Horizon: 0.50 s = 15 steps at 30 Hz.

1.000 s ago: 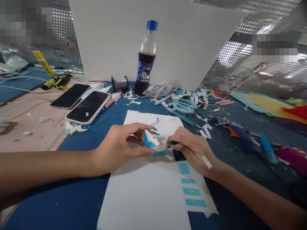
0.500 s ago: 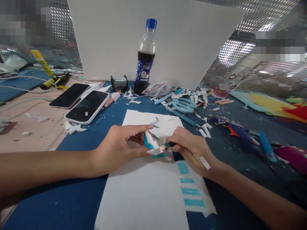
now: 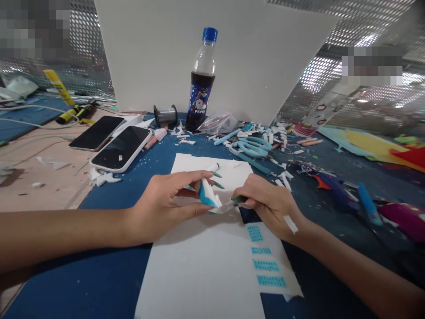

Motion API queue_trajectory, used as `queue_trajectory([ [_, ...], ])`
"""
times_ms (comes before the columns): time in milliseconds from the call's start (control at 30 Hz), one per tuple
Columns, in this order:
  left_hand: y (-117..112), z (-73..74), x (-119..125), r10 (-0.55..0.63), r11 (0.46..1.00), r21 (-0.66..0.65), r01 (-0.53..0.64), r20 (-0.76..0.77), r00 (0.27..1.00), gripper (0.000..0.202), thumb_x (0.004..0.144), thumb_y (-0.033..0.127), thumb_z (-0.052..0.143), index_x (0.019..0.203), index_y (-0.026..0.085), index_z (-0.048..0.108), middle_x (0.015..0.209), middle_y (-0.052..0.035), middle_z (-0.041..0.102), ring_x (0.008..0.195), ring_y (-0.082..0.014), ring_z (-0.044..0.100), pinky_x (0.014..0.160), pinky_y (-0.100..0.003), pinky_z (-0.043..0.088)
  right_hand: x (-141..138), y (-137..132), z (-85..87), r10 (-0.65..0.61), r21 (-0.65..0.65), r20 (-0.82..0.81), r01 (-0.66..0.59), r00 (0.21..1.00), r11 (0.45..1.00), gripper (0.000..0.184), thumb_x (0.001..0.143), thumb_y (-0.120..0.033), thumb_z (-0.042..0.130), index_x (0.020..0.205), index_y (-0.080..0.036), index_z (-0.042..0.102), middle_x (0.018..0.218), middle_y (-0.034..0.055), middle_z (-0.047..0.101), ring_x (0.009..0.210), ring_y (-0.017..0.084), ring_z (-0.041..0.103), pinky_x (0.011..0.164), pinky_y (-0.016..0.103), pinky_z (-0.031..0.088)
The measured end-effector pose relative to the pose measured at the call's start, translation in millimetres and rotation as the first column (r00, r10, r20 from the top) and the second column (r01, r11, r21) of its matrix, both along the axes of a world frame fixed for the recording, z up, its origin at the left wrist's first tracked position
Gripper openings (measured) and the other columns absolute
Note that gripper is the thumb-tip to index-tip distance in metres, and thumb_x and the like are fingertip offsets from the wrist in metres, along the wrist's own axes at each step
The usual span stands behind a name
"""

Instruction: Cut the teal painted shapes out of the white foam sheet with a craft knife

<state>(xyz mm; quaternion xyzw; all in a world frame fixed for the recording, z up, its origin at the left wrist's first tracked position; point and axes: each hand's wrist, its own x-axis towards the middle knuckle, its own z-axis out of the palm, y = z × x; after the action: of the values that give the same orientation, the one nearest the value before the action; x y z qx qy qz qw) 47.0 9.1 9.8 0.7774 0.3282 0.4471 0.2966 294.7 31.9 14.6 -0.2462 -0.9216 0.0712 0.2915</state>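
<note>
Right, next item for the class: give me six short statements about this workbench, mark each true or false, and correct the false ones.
1. The left hand holds a blue-and-white piece. True.
2. The right hand is empty. False: the right hand holds a knife.
3. A bottle stands beyond the white paper. True.
4. The bottle's cap is red. False: the cap is blue.
5. A spool lies left of the bottle. True.
6. The white-cased phone lies on the paper. False: the white-cased phone lies left of it.

white-and-blue piece (image 3: 207, 195) tilted, rough-edged — blurred blade (image 3: 226, 207) at its lower end
</note>
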Motion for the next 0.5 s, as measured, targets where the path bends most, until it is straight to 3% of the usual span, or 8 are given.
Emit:
queue_trajectory([
  [300,1.6,-4.2,-1.7,-0.005,0.998,0.066,0.008,-0.046,0.999,0.039,0.085,0.033,0.063,0.115,0.008,0.063,0.092,-0.0124,0.071,0.082,-0.0208,0.067,0.072,-0.028,0.059,-4.7,-1.8,-1.6,-0.001,-0.030,-0.004,0.001,1.000,1.000,0.032,0.100,-0.033,0.032,0.087,-0.017,0.056,0.067,0.0015,0.045,0.063,0.014,0.040,0.057,0.026,0.034],
  [500,0.9,-2.5,-1.0,-0.004,0.991,0.136,0.016,-0.092,0.996,0.040,0.087,0.032,0.061,0.116,0.005,0.063,0.093,-0.0140,0.071,0.079,-0.0200,0.068,0.071,-0.028,0.060,-5.3,-4.8,-1.5,0.014,-0.029,0.000,-0.014,1.000,0.999,0.028,0.100,-0.029,0.032,0.089,-0.017,0.055,0.068,0.0024,0.047,0.064,0.014,0.042,0.057,0.026,0.035],
])
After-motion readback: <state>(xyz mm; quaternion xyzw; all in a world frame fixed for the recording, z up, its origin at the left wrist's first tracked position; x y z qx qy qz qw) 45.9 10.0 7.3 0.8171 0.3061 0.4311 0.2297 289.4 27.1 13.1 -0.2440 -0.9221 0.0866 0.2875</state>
